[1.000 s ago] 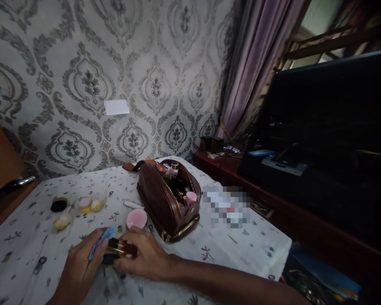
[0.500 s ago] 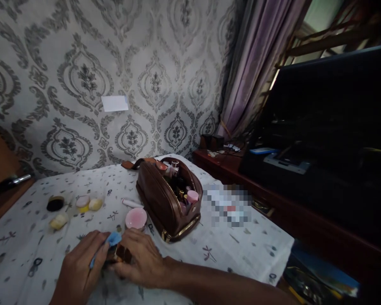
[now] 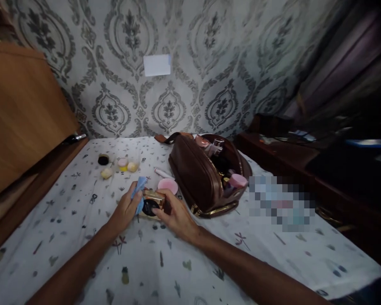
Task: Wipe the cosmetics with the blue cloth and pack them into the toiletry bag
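The gold container (image 3: 154, 195) now shows a round black part (image 3: 150, 207) hidden a moment ago, right hand (image 3: 179, 214) clamped on it, left hand (image 3: 125, 207) pinching a blue cloth (image 3: 139, 192) alongside, apparently giving the cloth another side.

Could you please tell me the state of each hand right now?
Left hand: closed, holding the blue cloth.
Right hand: closed, holding the gold item.
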`<state>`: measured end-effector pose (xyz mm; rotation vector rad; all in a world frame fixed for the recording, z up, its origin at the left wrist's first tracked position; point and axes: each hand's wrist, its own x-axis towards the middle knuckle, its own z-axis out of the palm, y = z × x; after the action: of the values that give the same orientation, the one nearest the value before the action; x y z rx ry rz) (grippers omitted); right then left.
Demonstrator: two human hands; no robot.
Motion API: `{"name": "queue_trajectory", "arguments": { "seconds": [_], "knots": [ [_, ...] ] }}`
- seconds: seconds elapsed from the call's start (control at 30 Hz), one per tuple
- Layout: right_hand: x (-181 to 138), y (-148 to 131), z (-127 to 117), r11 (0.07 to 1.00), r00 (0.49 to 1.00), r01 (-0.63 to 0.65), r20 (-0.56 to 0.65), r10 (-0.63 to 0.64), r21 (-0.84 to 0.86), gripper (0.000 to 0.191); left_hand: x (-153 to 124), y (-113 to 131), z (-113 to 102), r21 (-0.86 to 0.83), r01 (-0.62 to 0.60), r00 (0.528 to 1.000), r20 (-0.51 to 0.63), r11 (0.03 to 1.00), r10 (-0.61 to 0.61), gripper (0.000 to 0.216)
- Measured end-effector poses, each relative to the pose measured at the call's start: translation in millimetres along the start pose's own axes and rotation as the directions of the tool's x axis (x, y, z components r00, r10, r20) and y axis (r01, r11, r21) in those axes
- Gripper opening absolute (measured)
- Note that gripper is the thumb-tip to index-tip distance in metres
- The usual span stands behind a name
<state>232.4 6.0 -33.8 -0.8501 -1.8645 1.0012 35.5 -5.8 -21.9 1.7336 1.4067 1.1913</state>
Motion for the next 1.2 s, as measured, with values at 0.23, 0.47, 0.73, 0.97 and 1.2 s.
{"name": "queue_trajectory", "arguments": {
  "seconds": [0.23, 0.47, 0.73, 0.97, 1.2],
  "knots": [
    [-3.7, -4.9, 1.1, 0.997, 0.996, -0.046, -0.075, 0.042, -0.054, 0.03, -0.9, -4.0, -3.4, 0.039, -0.031, 0.997, 0.078, 0.999, 0.028, 0.042],
    [-0.4, 2.9, 3.2, 0.996, 0.983, -0.067, -0.166, 0.077, 0.062, 0.033, -1.4, -3.6, -4.6, 0.038, 0.013, 0.992, 0.126, 0.999, -0.018, 0.039],
    [0.8, -4.2, 5.4, 0.905, 0.976, -0.191, -0.022, 0.216, 0.379, 0.042, 0.4, 3.6, -5.6, -0.083, -0.002, 0.996, 0.088, 0.997, 0.01, 0.038],
    [-0.3, -9.3, 0.1, 0.89, 0.959, -0.266, 0.2, 0.203, 0.371, 0.051, -4.6, 11.8, -2.6, -0.034, -0.033, 0.999, 0.027, 0.999, 0.034, 0.039],
    [-1.0, -0.8, 4.5, 0.91, 0.976, -0.213, 0.112, 0.185, 0.355, 0.05, -5.3, 8.9, -1.2, 0.041, -0.084, 0.995, 0.053, 0.996, 0.082, 0.05]
  ]
}}
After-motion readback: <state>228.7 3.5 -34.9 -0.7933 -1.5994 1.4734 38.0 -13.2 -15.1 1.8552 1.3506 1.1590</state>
